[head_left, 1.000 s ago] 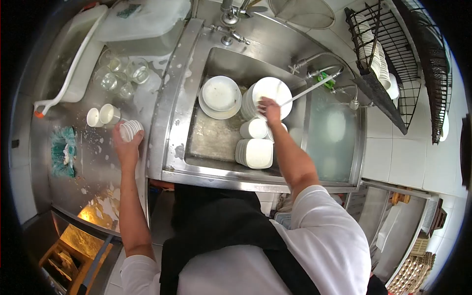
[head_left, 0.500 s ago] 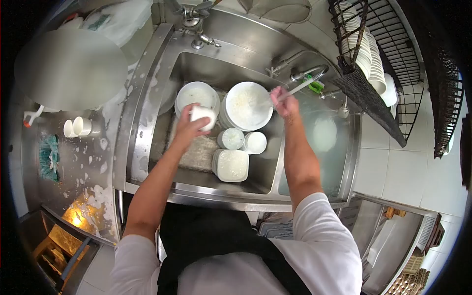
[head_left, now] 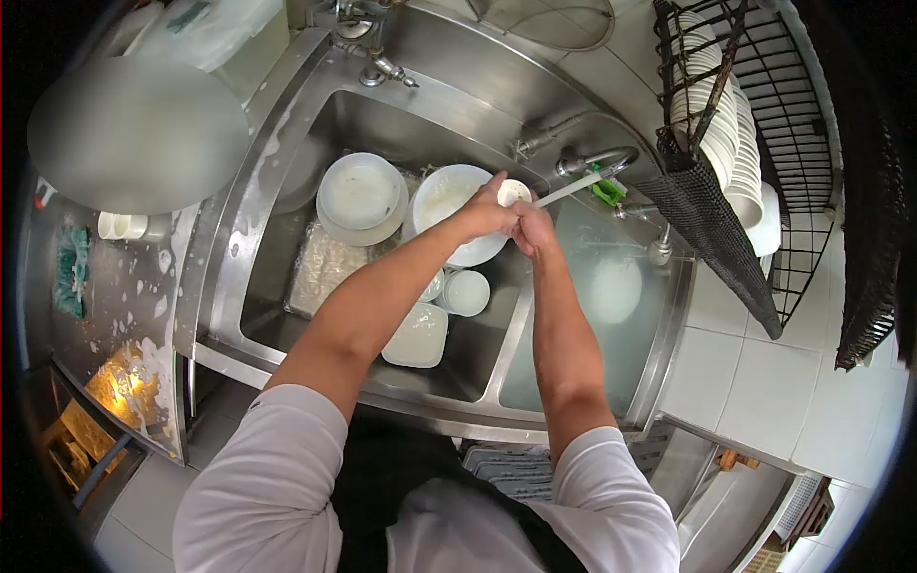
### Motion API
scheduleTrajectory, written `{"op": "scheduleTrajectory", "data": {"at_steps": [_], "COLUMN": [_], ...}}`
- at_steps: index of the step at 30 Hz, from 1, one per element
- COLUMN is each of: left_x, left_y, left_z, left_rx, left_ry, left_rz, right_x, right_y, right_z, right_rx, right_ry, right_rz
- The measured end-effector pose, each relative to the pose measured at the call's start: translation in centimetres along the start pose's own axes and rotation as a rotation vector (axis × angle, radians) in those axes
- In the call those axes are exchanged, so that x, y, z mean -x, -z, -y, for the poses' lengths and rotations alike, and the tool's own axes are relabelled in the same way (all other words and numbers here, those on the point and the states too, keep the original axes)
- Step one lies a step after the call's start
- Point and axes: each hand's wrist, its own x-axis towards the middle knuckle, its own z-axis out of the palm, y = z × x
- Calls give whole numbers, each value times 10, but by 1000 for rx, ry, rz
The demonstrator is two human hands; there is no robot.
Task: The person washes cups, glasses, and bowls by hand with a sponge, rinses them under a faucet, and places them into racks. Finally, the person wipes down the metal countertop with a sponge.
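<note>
Cup [head_left: 514,194] sits between our two hands, mouth turned up toward us and its long axis running down into our grip; the covered lower part keeps us from judging the tilt. We hold it above the left basin [head_left: 306,143], where the faucet's [head_left: 587,164] stream [head_left: 565,189] slants in. Our left hand's [head_left: 482,215] fingers are around its near side, one digit extended; our right hand's [head_left: 533,227] fingers fold against it, but we cannot tell how they press.

Below, the basin contains one large round dish [head_left: 447,196], one bowl [head_left: 359,194] on a plate [head_left: 330,229], two small round dishes [head_left: 466,292] and one square dish [head_left: 417,336]. The right basin [head_left: 564,315] contains cloudy water and one pale round shape [head_left: 617,289].
</note>
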Motion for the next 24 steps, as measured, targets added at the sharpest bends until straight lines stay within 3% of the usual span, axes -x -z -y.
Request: {"op": "scheduleTrajectory", "data": {"at_steps": [2,4,6,8,9,11,14,15,16,17,18,20,21,22,24], "left_x": [-26,-32,-33,-36,-44,-58,-60,-48,-43,-41,-40,-36,-36,-35,-36], "left_y": [-7,-3,-2,-3,-1,3,-13,-31,-41,-32,-26,-13,-3,0,1], "left_z": [43,54,48,47,53,58,54,41,37,31,25,11,10,10,15], "left_rx": [174,-199,-256,-306,-310,-317,-276,-37,201,375,380,430,448,447,414], "left_ry": [-21,-66,-25,17,20,17,102,147,190,262,261,362,431,428,350], "left_rz": [-34,-254,-293,-333,-360,-394,-401,-403,-399,-224,-221,-65,72,71,254], "right_x": [-4,-15,-36,-63,-59,-42,-35,-38,-44,-45,-45,-45,-35,-21,-12], "right_y": [1,3,12,34,32,24,20,17,17,17,21,31,27,19,15], "right_z": [-2,-4,-15,-41,-38,-22,-16,-9,0,7,5,-2,3,16,23], "right_rx": [74,190,305,951,953,445,404,407,730,1053,1058,920,922,941,959], "right_ry": [1,-26,-56,82,81,-18,112,114,62,5,5,294,293,332,368], "right_rz": [-89,-135,-182,-312,-307,-157,-145,-139,-232,-330,-332,42,42,91,138]}}
